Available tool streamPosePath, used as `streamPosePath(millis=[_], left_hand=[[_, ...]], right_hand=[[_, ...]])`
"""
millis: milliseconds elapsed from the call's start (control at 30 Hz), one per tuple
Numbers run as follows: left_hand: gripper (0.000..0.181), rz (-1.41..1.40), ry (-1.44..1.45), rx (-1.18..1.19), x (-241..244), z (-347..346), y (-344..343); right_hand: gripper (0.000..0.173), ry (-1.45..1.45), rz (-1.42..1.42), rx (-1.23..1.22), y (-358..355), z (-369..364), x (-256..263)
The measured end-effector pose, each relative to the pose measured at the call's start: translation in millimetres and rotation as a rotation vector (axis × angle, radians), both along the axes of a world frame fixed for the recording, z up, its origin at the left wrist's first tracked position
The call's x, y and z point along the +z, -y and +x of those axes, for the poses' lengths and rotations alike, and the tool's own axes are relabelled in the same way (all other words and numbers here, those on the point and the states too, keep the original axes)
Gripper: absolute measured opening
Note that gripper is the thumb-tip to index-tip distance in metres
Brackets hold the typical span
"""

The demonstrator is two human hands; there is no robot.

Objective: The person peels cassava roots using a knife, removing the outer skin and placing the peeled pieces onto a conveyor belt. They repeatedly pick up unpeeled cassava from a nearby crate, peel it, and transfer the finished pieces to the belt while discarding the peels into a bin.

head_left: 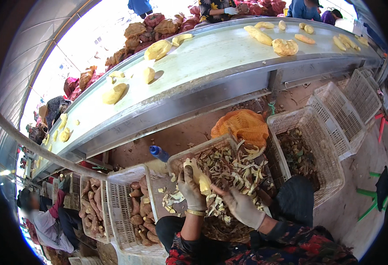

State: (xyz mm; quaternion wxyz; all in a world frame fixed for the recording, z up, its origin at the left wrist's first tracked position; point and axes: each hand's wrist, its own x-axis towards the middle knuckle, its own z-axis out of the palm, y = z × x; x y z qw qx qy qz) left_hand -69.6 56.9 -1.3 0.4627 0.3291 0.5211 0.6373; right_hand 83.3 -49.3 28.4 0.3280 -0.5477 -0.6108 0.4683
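A mostly peeled, pale yellow tuber that looks like a sweet potato is gripped in my left hand, which wears a soiled whitish glove. My right hand, gloved too, is close to the tuber's lower end with its fingers bent. Whether a peeling tool sits in those fingers is not clear. Below both hands lies a heap of peel strips, partly inside a pale plastic crate. To the left, another crate contains unpeeled reddish-brown tubers.
Beyond the crates runs a long conveyor belt carrying several peeled tubers. An orange mesh sack and a blue bottle stand ahead. On the right are a crate of scraps and a green-legged stool. A co-worker sits left.
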Motion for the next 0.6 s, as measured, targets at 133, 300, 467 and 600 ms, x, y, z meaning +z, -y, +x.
streamPosePath(millis=[133, 300, 467, 600], left_hand=[[0.049, 0.066, -0.072, -0.052, -2, -13, -6], [0.052, 0.005, 0.381, -0.328, 2, -10, 1], [0.056, -0.059, 0.057, -0.484, 15, 17, 20], [0.063, 0.006, -0.051, -0.551, 8, 14, 23]], right_hand=[[0.046, 0.048, 0.127, 0.154, 43, -11, -43], [0.053, -0.37, -0.288, -0.065, 4, 5, -34], [0.033, -0.657, -0.397, -0.215, -28, -6, -35], [0.035, -0.139, 0.291, -0.261, -28, -13, -43]])
